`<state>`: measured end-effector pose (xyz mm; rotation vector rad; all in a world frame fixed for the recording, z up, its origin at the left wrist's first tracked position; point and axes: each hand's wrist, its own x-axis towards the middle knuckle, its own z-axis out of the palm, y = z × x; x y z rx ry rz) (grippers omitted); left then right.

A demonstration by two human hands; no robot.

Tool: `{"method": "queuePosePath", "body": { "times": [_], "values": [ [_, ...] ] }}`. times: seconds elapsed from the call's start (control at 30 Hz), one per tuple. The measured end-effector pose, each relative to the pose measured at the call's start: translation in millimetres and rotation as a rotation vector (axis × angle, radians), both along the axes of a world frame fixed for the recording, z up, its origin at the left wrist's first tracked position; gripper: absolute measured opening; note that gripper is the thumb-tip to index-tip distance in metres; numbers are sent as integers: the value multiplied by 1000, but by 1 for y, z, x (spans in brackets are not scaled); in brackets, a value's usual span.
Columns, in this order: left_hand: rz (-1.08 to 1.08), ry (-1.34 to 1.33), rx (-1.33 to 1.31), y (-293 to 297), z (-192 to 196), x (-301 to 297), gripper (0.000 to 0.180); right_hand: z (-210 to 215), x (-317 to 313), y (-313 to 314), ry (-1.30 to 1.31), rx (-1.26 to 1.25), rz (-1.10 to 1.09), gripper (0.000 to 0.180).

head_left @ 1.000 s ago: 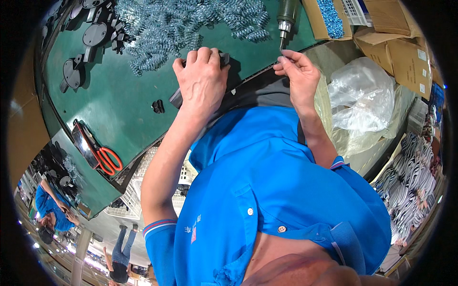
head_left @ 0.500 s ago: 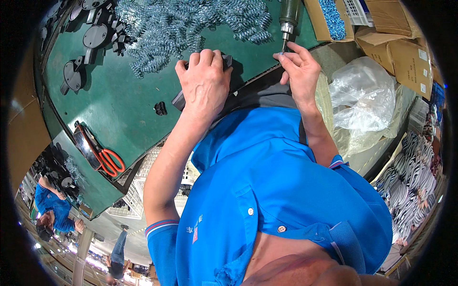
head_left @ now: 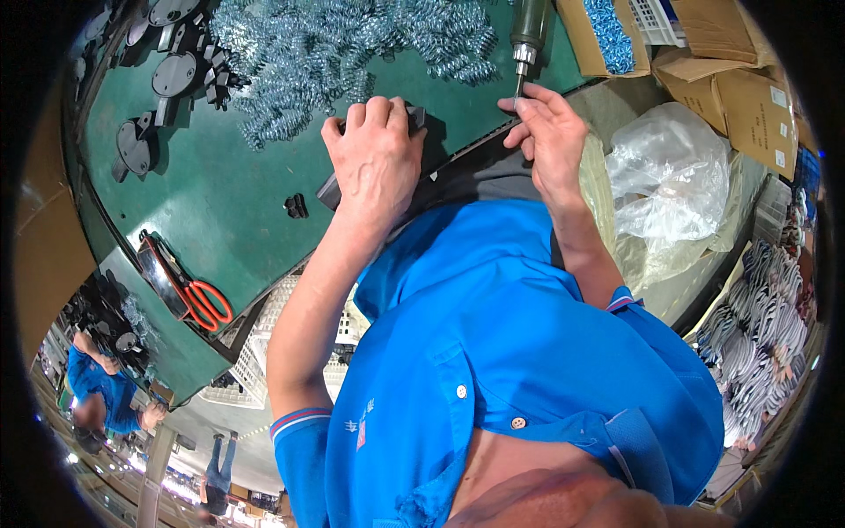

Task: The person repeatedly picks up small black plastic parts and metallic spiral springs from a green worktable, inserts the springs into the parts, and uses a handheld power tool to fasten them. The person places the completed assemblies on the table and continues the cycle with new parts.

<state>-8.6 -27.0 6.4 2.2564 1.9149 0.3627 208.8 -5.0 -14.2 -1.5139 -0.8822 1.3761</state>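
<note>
Screwdriver (head_left: 529,26), dark green, silver-collared, thin-tipped

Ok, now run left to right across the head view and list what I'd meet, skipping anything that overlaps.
Orange-handled scissors, small black part, the person's left hand, the person's right hand, crumpled clear plastic.

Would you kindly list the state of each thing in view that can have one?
Left hand: gripping dark part
Right hand: at screwdriver's tip
Screwdriver: bit toward the person
Springs: heaped loose
Scissors: lying on table
Small box: open, holding blue fasteners
Plastic bag: crumpled
</note>
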Motion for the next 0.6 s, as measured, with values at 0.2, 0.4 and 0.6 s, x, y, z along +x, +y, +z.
{"method": "queuePosePath", "body": {
  "times": [0.2, 0.4, 0.6],
  "values": [
    [4, -28, -2, -2, 4, -1, 41, 35, 19, 36, -813, 393, 52, 40],
    [8, -107, -7, -1, 2, -4, 42, 55, -9, 115, -1275, 98, 360, 103],
    [50, -143, 52, -3, -4, -6, 40, 25, 2, 143, -1243, 236, 330, 109]
  ]
}}
